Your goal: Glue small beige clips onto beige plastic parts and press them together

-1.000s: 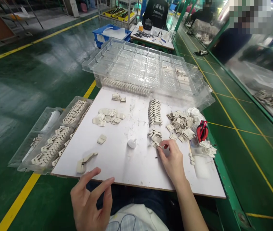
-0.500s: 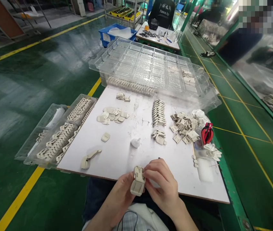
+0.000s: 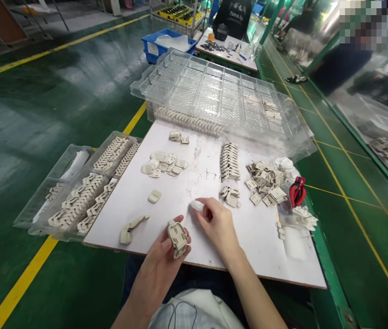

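Note:
A beige plastic part [image 3: 178,235] with a recessed face lies in my left hand [image 3: 161,260], whose fingers wrap round it at the table's front edge. My right hand [image 3: 217,226] pinches a small white object [image 3: 197,205] on the white tabletop [image 3: 180,187]. Left of my hands are one flat beige piece [image 3: 154,196] and a bent beige part [image 3: 132,228]. Beyond lie a pile of flat beige pieces [image 3: 163,163], a neat row of beige parts [image 3: 230,161] and a small group [image 3: 230,196] below that row. A larger heap [image 3: 265,183] sits to the right.
Clear divided trays [image 3: 207,89] are stacked at the table's far side. Trays of beige parts [image 3: 77,196] stand at the left. A red and black tool [image 3: 297,192] is at the right edge. A blue bin [image 3: 153,48] and a person [image 3: 341,64] are farther off.
My right hand has left the beige part and moved forward to the white object, closing on it. My left hand has shifted left with the part, now turned to show its recessed face.

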Demonstrator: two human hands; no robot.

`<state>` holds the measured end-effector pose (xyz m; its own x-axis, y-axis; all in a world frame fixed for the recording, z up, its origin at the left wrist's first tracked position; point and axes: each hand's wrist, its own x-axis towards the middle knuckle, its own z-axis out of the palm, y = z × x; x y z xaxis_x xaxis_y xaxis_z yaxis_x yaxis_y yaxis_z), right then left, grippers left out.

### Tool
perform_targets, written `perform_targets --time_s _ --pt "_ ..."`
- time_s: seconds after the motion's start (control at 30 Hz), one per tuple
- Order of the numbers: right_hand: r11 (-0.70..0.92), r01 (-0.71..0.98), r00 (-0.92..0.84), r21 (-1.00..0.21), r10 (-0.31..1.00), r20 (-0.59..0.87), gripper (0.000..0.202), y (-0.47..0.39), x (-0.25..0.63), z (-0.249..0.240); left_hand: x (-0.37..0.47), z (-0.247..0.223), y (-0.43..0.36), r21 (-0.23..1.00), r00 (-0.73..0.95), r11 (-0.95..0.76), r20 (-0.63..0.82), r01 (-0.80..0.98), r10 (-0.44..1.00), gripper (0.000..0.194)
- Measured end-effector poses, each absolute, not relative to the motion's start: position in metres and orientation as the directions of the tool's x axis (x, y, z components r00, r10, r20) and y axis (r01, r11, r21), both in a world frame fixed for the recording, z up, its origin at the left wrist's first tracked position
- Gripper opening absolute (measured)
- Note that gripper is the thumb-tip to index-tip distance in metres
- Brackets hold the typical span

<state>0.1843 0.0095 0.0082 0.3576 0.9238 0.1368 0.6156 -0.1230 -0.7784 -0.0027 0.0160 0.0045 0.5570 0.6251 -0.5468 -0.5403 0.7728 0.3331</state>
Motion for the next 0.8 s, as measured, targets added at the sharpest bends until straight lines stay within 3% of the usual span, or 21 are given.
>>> perform_targets --time_s 0.07,0.17,0.3,0.53,0.6,0.67,0.8 --pt "-0.093 0.552 0.405 -0.829 0.899 0.168 0.01 0.012 0.182 0.01 0.001 0.006 0.016 0.341 0.527 0.765 -0.571 -0.546 0.63 0.037" --pt "0.0 0.4 0.503 -0.917 0.836 0.219 0.017 -0.001 0.189 0.016 0.013 0.008 0.015 0.334 0.546 0.785 -0.576 -0.522 0.608 0.036" --pt "0.056 0.081 0.513 -0.995 0.854 0.089 0.028 -0.028 0.207 0.016 0.037 0.01 0.015 0.325 0.627 0.816 -0.524 -0.478 0.576 0.037" --pt "0.076 -0.036 0.695 -0.996 0.719 0.03 0.04 -0.029 0.227 0.024 0.05 0.006 0.019 0.298 0.72 0.845 -0.443 -0.443 0.534 0.034" --pt "0.133 -0.004 0.749 -0.991 0.657 0.086 0.041 -0.018 0.223 0.031 0.05 0.006 0.02 0.295 0.73 0.849 -0.434 -0.439 0.528 0.035" --pt "0.213 0.143 0.786 -0.967 0.569 0.241 0.039 -0.008 0.216 0.036 0.05 0.006 0.021 0.291 0.733 0.852 -0.436 -0.434 0.523 0.036" --pt "0.212 0.45 0.692 -0.867 0.53 0.489 0.04 -0.001 0.206 0.039 0.053 0.004 0.021 0.284 0.739 0.858 -0.436 -0.428 0.513 0.039"
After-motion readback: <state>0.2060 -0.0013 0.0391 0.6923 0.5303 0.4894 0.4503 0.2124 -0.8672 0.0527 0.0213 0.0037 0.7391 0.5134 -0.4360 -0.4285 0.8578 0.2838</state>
